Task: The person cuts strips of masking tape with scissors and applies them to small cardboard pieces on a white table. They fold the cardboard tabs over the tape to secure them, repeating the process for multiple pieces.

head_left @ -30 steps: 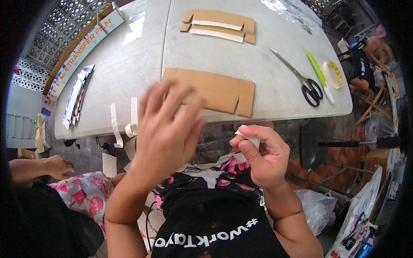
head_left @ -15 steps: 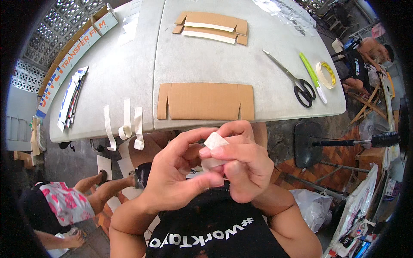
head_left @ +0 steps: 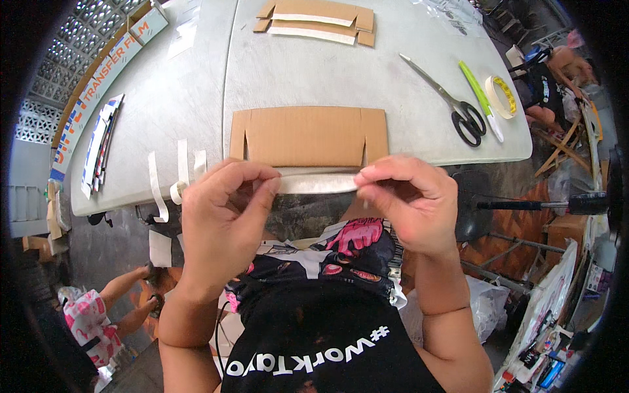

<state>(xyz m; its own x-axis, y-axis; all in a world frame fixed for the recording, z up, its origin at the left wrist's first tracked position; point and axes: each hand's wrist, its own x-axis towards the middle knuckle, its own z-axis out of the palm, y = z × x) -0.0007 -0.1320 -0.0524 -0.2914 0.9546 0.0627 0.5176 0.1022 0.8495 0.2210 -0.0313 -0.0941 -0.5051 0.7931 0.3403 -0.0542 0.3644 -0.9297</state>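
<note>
While the left hand (head_left: 226,223) pinches one end of the white tape strip (head_left: 318,183) between thumb and fingertips, the strip runs rightward, stretched between both grips, just on the near side of the flat cardboard piece (head_left: 304,136). At the strip's opposite end, the right hand (head_left: 416,203) pinches likewise. Scissors (head_left: 453,103) lie farther right on the table (head_left: 151,78).

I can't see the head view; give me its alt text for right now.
A left hand and a right hand hold a white strip stretched between them, by the near edge of a pale table. On it lies a flat, slotted cardboard piece; scissors, a green pen and a tape roll lie to the right.
</note>
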